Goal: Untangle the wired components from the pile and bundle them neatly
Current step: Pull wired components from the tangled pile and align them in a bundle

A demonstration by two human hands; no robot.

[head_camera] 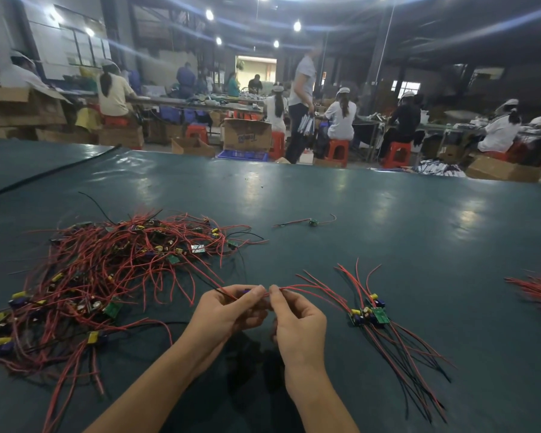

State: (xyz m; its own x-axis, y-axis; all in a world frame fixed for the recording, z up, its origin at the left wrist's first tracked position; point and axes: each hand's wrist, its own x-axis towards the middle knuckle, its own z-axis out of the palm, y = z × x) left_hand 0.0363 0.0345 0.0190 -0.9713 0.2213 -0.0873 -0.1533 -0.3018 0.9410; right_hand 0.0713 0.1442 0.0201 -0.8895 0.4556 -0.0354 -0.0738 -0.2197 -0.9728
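Just right of the pile (107,270), your forearms angle inward over the worktop (325,198). Your left hand (228,310) pinches a wired component (247,290), your right hand (297,320) pinches its red wire (313,289). A bundle (369,314) lies farther right.

— Where's your pile (107,270)?
— On the table (325,189), left of your left hand (228,310).
— The bundle (372,314)?
— Right of your right hand (297,320). A stray piece (311,221) lies far behind the wire (294,287) between your hands.
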